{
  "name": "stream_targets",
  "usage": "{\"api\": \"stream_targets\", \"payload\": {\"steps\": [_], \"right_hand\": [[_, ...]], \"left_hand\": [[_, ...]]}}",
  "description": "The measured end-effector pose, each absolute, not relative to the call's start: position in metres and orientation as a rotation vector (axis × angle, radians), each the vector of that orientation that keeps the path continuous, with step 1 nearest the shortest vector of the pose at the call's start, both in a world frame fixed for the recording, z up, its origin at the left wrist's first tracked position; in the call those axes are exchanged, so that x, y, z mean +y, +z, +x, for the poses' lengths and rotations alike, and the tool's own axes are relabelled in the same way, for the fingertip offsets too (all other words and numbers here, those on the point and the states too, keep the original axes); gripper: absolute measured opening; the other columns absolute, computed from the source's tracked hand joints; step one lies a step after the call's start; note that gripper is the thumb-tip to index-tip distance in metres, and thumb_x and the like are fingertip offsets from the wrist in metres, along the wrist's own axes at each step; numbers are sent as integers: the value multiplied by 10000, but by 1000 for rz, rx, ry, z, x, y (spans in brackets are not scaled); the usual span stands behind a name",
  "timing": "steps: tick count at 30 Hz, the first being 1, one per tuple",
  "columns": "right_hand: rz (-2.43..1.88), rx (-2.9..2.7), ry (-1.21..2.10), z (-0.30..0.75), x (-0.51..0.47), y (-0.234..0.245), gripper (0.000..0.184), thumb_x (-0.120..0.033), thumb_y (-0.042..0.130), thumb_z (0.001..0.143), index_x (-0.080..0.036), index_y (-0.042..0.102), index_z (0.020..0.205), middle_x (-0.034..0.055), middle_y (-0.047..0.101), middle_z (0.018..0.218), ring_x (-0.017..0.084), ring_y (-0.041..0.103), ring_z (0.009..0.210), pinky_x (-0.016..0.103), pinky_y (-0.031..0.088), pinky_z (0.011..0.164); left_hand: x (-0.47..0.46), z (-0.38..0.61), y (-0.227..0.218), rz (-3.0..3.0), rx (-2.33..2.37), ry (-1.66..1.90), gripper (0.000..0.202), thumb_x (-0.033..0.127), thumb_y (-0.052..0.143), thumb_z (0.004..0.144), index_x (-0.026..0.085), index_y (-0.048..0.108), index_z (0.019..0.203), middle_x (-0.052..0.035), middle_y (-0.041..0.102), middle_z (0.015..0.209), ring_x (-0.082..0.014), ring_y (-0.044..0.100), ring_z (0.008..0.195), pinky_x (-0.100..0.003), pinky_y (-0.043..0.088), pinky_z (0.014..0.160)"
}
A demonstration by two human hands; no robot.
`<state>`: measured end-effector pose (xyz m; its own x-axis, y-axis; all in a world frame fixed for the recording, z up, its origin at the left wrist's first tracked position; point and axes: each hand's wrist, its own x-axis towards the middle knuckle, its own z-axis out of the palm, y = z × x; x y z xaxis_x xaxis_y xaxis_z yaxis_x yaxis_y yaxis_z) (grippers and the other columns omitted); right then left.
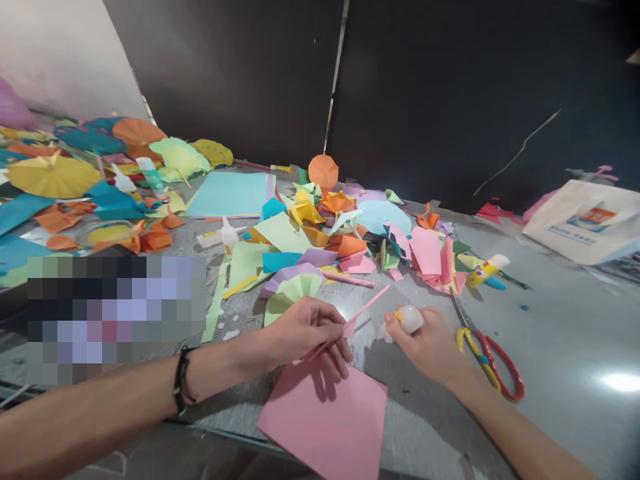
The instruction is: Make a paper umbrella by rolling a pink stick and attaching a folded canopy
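Pinches a pink paper stick (367,309) in the left hand (305,330) — thumb and fingers closed narrow on its near end, far end slanting up and right, clear of the table. Grips a small glue bottle (409,319) in the right hand (425,343), fingers wrapped tight around it, nozzle turned left toward the stick; touching or not, cannot tell. Holds both low over the grey table (550,333), near side, centre. Directly under the left hand: a pink sheet (325,420) lying flat, near corner past the table's near edge. Just right of the right hand: scissors (487,360) with red and yellow handles, flat on the table. Farther back, a pile of coloured paper scraps (350,233), with a green pleated fan (293,290) at its near side and a yellow glue stick (485,270) at its right. Far left — paper umbrellas (50,175); far right, a white bag (585,220). Black wristband (181,387) on the left wrist.
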<state>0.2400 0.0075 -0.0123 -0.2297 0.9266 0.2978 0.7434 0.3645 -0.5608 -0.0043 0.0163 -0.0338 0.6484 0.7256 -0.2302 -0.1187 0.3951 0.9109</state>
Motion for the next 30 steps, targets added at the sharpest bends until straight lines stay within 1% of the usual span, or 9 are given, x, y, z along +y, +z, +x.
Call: {"api": "stream_targets", "payload": {"steps": [6, 9, 12, 15, 18, 21, 26, 30], "right_hand": [[-1429, -1974, 469, 237, 7, -14, 549, -496, 614, 912, -241, 292, 547, -44, 251, 511, 113, 234, 490, 307, 174, 481], [-1384, -1915, 561, 239, 1, -15, 523, -522, 547, 956, -240, 318, 580, -43, 281, 523, 115, 282, 485, 285, 227, 470], [-1341, -1827, 669, 239, -8, -18, 535, -597, 470, 993, -239, 355, 612, -35, 334, 556, 121, 341, 493, 259, 314, 461], [-1311, -1718, 794, 235, -16, -21, 574, -681, 518, 955, -231, 419, 612, -30, 378, 563, 122, 371, 489, 247, 370, 451], [-1281, -1584, 973, 228, -21, -24, 584, -717, 605, 898, -226, 449, 622, -41, 359, 552, 113, 342, 486, 234, 352, 437], [-1272, -1514, 1080, 225, -22, -29, 589, -704, 615, 909, -223, 433, 622, -46, 342, 543, 106, 318, 498, 224, 324, 443], [-1300, -1441, 1126, 224, -20, -31, 573, -695, 622, 914, -223, 460, 633, -37, 378, 547, 116, 354, 509, 231, 356, 459], [-1301, -1420, 1144, 222, -19, -28, 575, -706, 632, 900, -222, 466, 638, -41, 376, 542, 111, 345, 498, 224, 336, 445]], "left_hand": [[17, -5, -35, 1040, 682, 579, 450, 514, 836, 783, 131, 613, 859, -140, 767, 774, -278, 783, 627, -276, 583, 455], [15, -3, -36, 1011, 660, 567, 425, 487, 836, 785, 126, 620, 847, -141, 766, 768, -275, 780, 620, -273, 580, 446], [13, 0, -37, 980, 584, 522, 395, 471, 811, 807, 119, 634, 837, -141, 765, 758, -270, 769, 596, -312, 607, 456], [11, 2, -38, 975, 544, 469, 374, 459, 791, 816, 120, 633, 841, -157, 768, 751, -275, 768, 592, -322, 609, 453], [9, 2, -38, 1003, 532, 449, 347, 432, 787, 814, 126, 628, 848, -159, 771, 747, -266, 776, 604, -297, 610, 480], [9, 2, -38, 1035, 510, 420, 339, 430, 781, 820, 124, 638, 854, -147, 765, 731, -259, 778, 601, -274, 597, 484], [9, 2, -36, 1023, 495, 412, 343, 434, 786, 817, 123, 649, 866, -134, 769, 762, -255, 780, 608, -273, 587, 485], [10, 2, -35, 1029, 501, 406, 343, 433, 796, 813, 129, 645, 866, -121, 765, 756, -257, 777, 605, -270, 565, 471]]}}
